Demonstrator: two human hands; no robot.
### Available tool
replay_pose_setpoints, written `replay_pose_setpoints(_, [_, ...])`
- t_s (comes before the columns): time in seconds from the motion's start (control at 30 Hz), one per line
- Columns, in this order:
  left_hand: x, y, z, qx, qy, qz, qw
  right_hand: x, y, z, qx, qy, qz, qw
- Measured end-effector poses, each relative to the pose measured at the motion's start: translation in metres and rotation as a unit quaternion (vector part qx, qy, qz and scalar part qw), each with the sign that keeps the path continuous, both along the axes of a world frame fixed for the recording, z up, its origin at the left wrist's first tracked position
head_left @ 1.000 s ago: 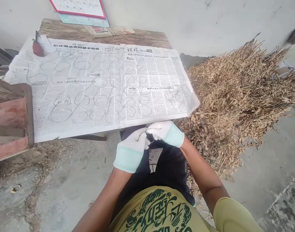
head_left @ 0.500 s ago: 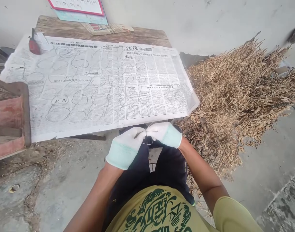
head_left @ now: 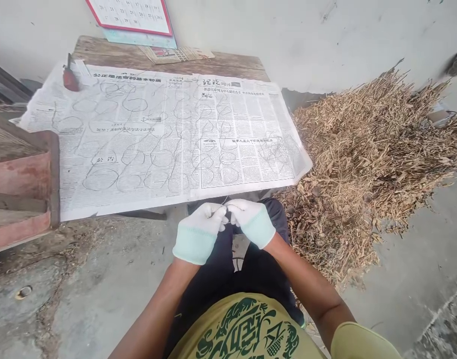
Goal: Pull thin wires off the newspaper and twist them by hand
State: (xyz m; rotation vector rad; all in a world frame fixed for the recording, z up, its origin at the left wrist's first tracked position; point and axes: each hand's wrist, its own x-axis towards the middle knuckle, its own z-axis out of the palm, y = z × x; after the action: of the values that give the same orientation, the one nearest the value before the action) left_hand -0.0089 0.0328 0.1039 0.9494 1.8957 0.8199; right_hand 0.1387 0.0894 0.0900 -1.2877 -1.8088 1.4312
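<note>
Both my hands wear white gloves with pale green cuffs and meet just below the near edge of the newspaper (head_left: pixel 138 144). My left hand (head_left: pixel 200 229) and my right hand (head_left: pixel 248 219) are closed, fingertips pinched together on a thin wire (head_left: pixel 226 201) that sticks up between them. They hover over my lap in dark trousers. Several loops of thin wire (head_left: pixel 101 177) lie spread across the newspaper, which covers a low wooden table (head_left: pixel 213 62).
A big heap of dry straw (head_left: pixel 366 154) lies on the right, against the table's end. A red wooden box (head_left: pixel 22 184) stands on the left. A red-handled tool (head_left: pixel 69 77) rests at the table's far left corner, a calendar (head_left: pixel 133 17) leans on the wall.
My hands have drawn closer together and shifted slightly; the small wire loop hanging below them earlier is no longer seen. The view has tipped a little to the left.
</note>
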Motion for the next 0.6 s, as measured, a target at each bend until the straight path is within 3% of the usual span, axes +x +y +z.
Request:
replay_pose_setpoints(0.1, [-0.003, 0.003, 0.006, -0.045, 0.081, -0.061, 0.994, 0.004, 0.0, -0.007, 0.099, -0.049, 0.034, 0.993])
replay_pose_setpoints(0.27, [0.003, 0.002, 0.01, -0.044, 0.297, -0.124, 0.946, 0.003, 0.001, -0.013, 0.138, -0.082, 0.049, 0.986])
replay_pose_setpoints(0.37, [0.008, -0.002, 0.003, -0.04, 0.35, -0.112, 0.929, -0.002, 0.0, -0.01, 0.121, -0.085, 0.024, 0.989])
replay_pose_setpoints(0.5, [0.008, -0.006, -0.006, -0.035, 0.348, -0.054, 0.935, -0.008, -0.004, -0.004, 0.06, -0.071, 0.0, 0.996])
replay_pose_setpoints(0.6, [0.008, -0.006, -0.006, -0.057, 0.346, -0.037, 0.936, -0.009, -0.009, -0.006, 0.071, -0.045, 0.004, 0.996])
